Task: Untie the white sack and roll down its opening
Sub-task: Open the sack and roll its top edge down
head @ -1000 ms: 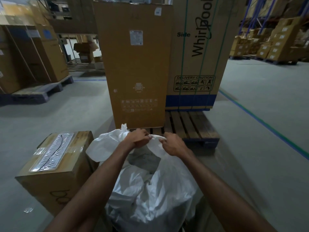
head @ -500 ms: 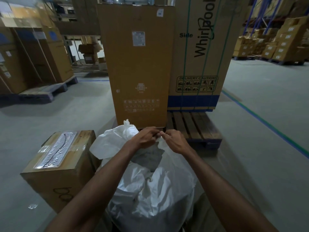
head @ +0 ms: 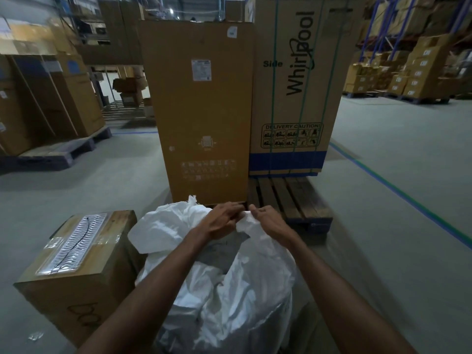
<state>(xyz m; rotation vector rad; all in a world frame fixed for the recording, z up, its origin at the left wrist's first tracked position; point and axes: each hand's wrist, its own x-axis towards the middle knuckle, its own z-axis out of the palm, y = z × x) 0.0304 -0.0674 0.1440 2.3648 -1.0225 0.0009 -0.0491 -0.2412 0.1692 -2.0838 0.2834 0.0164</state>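
My left hand [head: 222,221] and my right hand [head: 270,221] are both up at the far edge of the white sack [head: 229,297], close together, with a twist of its fabric [head: 244,221] pinched between them. The left curls over the bunch from its side, fingers closed on the cloth, and the right grips the same bunch from the other side, fingertips nearly meeting the left's. I hold them this near because the gathered part is small, and pulling it 2 ways at once is what I judge will loosen it. I cannot tell from here whether a real knot remains in that bunch or only a crumpled fold.

The sack stands on the floor right in front of me, between my forearms, so I can reach over its mouth and work at the far lip. The mouth looks partly open already, with a grey shadowed hollow [head: 217,251] showing under my wrists, and a loose flap [head: 158,231] hangs out to the left. The rim is not rolled down yet.

A small cardboard box [head: 76,272] sits just beside the sack on my left. Beyond my hands a tall carton [head: 201,111] stands beside a wooden pallet [head: 288,200].
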